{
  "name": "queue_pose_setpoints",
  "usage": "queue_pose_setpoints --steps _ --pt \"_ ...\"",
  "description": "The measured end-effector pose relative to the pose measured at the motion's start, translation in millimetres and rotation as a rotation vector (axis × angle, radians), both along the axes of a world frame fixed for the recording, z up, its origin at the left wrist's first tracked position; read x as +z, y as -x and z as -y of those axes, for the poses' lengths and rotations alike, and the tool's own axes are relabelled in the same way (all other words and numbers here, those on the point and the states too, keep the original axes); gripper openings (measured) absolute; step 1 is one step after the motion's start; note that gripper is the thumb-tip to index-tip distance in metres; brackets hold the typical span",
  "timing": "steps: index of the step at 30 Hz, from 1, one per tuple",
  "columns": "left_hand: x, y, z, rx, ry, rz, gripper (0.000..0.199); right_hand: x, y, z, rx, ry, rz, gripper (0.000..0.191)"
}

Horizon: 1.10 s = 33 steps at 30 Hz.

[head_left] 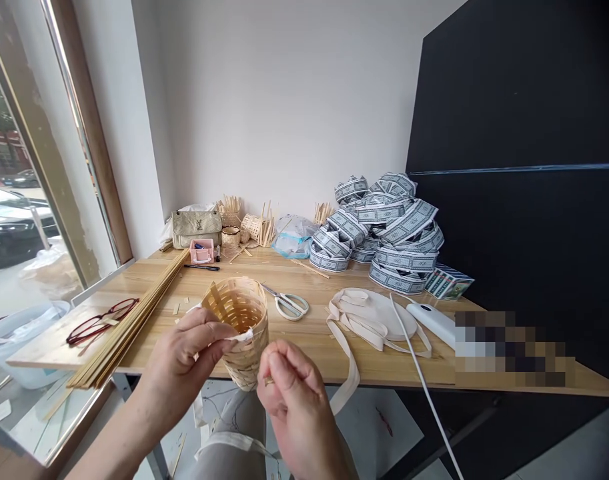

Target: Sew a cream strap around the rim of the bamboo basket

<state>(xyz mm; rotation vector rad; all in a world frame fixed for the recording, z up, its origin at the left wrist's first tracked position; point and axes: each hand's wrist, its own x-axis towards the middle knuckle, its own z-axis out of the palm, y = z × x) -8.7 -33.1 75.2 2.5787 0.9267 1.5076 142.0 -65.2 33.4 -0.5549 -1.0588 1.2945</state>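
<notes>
Pinching white fabric (pixel 243 335) at the woven basket (pixel 244 367), the left hand (pixel 191 350) seems mid-binding; the right hand's (pixel 291 383) fingers bunch closed, contents unclear; steady tension seems needed next.

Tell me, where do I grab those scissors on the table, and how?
Best by the pale handle loops, I think, coming from above and the right. The scissors lie with their loops toward the near right and the blades pointing away to the left, so your fingers should stay off the metal. The woven basket crowds the left side.
</notes>
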Motion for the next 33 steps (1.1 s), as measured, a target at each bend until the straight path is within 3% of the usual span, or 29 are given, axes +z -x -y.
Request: queue_pose_setpoints --steps 5,9,11,15,18,21,24,30,31,33 --pt "5.6 -1.8 0.8 -0.036 0.077 0.048 0.015 1.5 -2.8 -3.9 0.013 0.094 -0.126 0.043" --pt "8.7 1.0 -3.0 -0.030 0.154 0.041 0.016 -1.0 -15.2 -5.8 -0.075 0.064 0.207 0.038" --pt "9.4 3.8 -6.5 -0.022 0.184 0.026 0.017 -1.5 -29.7 -5.3 -0.199 -0.011 0.442 0.034" --pt "10.5 7.3 -14.8 -0.017 0.221 -0.006 0.016 3.0 -59.9 -3.0 -0.688 -0.239 0.758 0.024" --pt "13.2 6.3 -20.4 -0.047 0.238 -0.028 0.016 12.7 -67.5 -1.8 -0.827 -0.389 0.868 0.025" --pt "16.5 4.1 -24.6 -0.050 0.254 -0.049 0.015 25.6 -64.3 -1.8 -0.833 -0.455 0.842 0.017" --pt "18.8 3.4 -28.2 -0.027 0.283 -0.059 0.013 35.1 -64.3 -3.4 -0.786 -0.374 0.772 0.009" --pt "22.3 5.9 -34.1 -0.072 0.311 -0.101 0.016 34.4 -85.3 -5.6 -0.189 -0.151 0.845 0.016" --pt "23.0 6.0 -34.7 -0.082 0.303 -0.108 0.017 33.2 -88.5 -4.9 -0.168 -0.128 0.903 0.017" --pt "24.2 5.8 -35.5 -0.088 0.294 -0.121 0.018 31.8 -92.5 -2.6 -0.276 -0.135 1.011 0.021"
